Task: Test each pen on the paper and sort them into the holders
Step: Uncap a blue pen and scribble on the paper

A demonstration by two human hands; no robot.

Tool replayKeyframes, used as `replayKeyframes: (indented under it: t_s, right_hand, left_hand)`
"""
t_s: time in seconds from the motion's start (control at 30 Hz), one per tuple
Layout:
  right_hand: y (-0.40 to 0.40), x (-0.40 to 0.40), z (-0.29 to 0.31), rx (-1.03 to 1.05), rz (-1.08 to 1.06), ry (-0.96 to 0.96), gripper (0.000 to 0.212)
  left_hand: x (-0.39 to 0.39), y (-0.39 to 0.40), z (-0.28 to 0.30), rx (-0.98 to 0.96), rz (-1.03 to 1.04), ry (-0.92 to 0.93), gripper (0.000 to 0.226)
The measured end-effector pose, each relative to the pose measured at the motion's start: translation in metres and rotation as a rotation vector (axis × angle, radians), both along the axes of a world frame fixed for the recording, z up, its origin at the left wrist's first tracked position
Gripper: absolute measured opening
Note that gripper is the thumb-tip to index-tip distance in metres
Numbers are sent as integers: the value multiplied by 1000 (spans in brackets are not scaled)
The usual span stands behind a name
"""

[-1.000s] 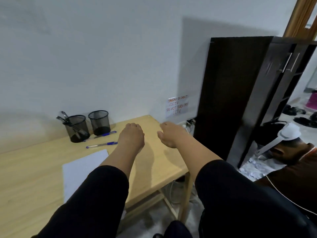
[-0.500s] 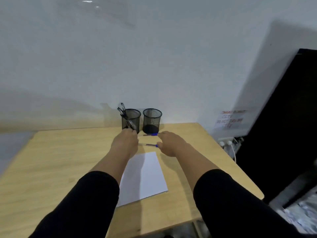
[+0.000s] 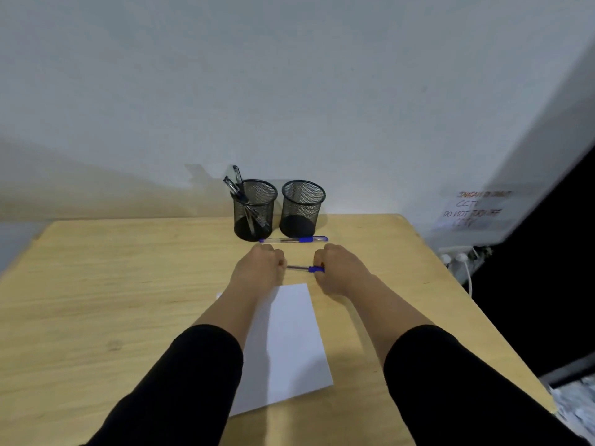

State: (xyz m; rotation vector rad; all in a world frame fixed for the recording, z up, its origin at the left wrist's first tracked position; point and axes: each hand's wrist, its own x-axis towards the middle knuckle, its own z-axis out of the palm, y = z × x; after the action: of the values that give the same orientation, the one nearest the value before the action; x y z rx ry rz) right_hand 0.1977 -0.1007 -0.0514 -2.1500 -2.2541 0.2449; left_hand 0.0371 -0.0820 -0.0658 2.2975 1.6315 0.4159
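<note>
Hands at opposite ends of near pen point(image 3: 304, 269), just past far edge of paper point(image 3: 286, 346). Left hand point(image 3: 262, 268) curled over clear barrel end, right hand point(image 3: 338, 268) curled at blue cap end; fingertips hidden from above, so actual pinch not confirmed. Likely set up to pull cap off before scribbling. Pen: clear barrel, blue cap, lying crosswise on wooden desk point(image 3: 96, 300). Second pen point(image 3: 293, 240), same type, lying farther back, just in front of both holders. Left mesh holder point(image 3: 255, 209) already has a few pens leaning left; right mesh holder point(image 3: 302, 208) looks empty. Paper blank as far as visible, partly under left forearm. Sorting barely started.
</note>
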Motion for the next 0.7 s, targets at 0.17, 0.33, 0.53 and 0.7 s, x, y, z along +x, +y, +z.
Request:
replayKeyframes:
  t_s: [0.17,0.33,0.53,0.7]
  right_hand:
    - [-2,8,8,-39,-67,189,18]
    - [-9,5,37,-58,-214,984,13]
    - [-33,-35,52,-16,-166,1464,5]
    - [-53,-68,65,142,-49,1335,17]
  left_hand:
    - [-7,-5,0,35,34,-75,18]
    - [-32,-16,14,80,178,-262,12]
    - [-34,-59,35,25,211,-609,8]
    - [-30,-89,56,88,236,-809,24]
